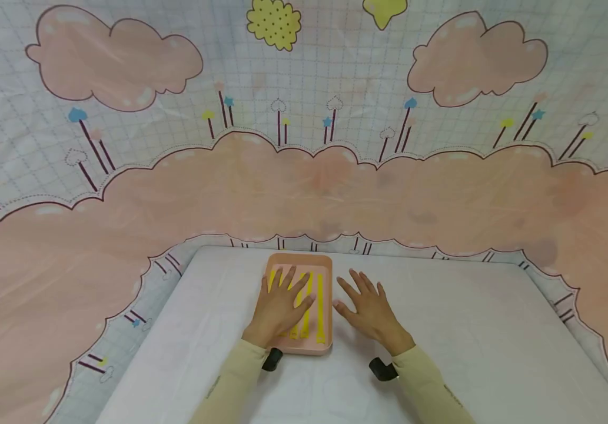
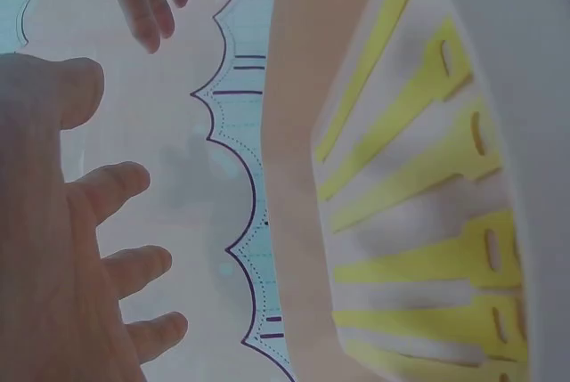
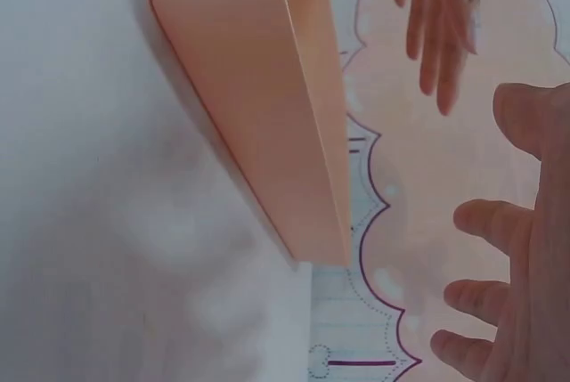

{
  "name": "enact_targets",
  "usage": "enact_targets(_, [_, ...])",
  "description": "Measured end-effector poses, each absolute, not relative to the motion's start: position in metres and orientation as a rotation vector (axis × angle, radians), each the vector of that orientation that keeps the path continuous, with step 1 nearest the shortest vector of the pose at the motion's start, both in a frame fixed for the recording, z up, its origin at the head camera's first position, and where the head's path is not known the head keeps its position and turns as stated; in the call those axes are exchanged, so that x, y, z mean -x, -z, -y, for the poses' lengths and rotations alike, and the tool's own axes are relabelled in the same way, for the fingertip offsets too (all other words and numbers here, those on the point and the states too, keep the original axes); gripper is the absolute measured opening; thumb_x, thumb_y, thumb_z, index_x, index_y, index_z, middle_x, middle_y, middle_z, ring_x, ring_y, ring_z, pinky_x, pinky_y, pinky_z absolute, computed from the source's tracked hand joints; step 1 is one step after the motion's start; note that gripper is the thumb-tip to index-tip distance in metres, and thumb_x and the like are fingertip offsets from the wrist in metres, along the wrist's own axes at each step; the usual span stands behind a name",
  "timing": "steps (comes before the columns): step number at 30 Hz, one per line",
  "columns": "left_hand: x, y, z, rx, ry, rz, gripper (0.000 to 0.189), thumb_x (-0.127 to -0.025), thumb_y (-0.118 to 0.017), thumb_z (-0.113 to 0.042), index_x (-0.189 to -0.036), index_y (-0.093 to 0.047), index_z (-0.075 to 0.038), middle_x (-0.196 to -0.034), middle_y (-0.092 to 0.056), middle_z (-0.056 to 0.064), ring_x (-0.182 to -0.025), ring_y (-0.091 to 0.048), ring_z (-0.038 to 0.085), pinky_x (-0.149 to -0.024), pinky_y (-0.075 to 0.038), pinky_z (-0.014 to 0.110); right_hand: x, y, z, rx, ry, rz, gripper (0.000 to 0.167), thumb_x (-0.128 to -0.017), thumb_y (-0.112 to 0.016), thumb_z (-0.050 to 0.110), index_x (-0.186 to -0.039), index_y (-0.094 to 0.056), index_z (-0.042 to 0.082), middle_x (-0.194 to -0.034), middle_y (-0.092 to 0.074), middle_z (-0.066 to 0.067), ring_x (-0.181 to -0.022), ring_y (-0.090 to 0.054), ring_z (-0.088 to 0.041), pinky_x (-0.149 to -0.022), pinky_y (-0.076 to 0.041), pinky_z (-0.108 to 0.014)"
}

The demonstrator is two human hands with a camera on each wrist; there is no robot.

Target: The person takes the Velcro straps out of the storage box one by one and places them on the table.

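Note:
A shallow peach tray (image 1: 300, 258) stands on the white table, longer front to back than across. Several flat yellow strips (image 1: 321, 306) lie side by side in it; in the left wrist view each yellow strip (image 2: 490, 253) widens at one end, some with a slot there. Over the tray my left hand (image 1: 279, 309) hovers with fingers spread, hiding part of the strips. To the tray's right is my right hand (image 1: 369, 309), fingers also spread and holding nothing. The right wrist view shows the tray's outer side wall (image 3: 240, 88) beside that hand.
The white table (image 1: 468, 330) extends to both sides of the tray. Behind it hangs a cloth (image 1: 335, 194) printed with peach clouds and stars. Each wrist carries a small black device (image 1: 383, 370) below the sleeve cuff.

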State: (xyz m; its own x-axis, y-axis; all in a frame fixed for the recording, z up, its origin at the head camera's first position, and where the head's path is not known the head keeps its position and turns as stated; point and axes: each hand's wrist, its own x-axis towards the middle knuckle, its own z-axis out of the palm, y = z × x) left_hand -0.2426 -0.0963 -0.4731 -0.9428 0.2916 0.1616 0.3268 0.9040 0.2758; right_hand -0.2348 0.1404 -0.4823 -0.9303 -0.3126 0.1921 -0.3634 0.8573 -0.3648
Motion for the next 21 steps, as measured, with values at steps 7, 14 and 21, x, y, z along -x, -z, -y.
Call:
enact_targets(7, [0.243, 0.480, 0.106, 0.423, 0.540, 2.924, 0.057, -0.099, -0.043, -0.055, -0.150, -0.041, -0.029, -0.161, -0.030, 0.011, -0.151, -0.018, 0.040, -0.117, -0.016, 0.067, 0.232, 0.484, -0.130, -0.562, -0.633, 2.840, 0.059, -0.096, -0.055, 0.047, -0.148, -0.046, 0.020, -0.159, -0.034, -0.013, -0.147, -0.029, -0.038, -0.113, -0.023, -0.069])
enact_targets(14, [0.240, 0.483, 0.118, 0.404, 0.596, 2.860, 0.051, -0.101, -0.050, -0.039, -0.149, -0.044, -0.023, -0.159, -0.032, 0.015, -0.147, -0.025, 0.044, -0.114, -0.027, 0.065, 0.232, 0.486, -0.121, -0.599, -0.682, 2.834, 0.060, -0.097, -0.052, 0.051, -0.148, -0.045, 0.020, -0.159, -0.034, -0.011, -0.147, -0.029, -0.036, -0.115, -0.023, -0.066])
enact_targets(21, [0.238, 0.489, 0.130, 0.327, 0.664, 2.859, 0.053, -0.099, -0.054, -0.032, -0.150, -0.042, -0.021, -0.159, -0.032, 0.015, -0.146, -0.026, 0.045, -0.109, -0.033, 0.066, 0.231, 0.484, -0.111, -0.642, -0.698, 2.821, 0.060, -0.098, -0.049, 0.053, -0.149, -0.044, 0.022, -0.158, -0.036, -0.011, -0.146, -0.032, -0.036, -0.116, -0.023, -0.064])
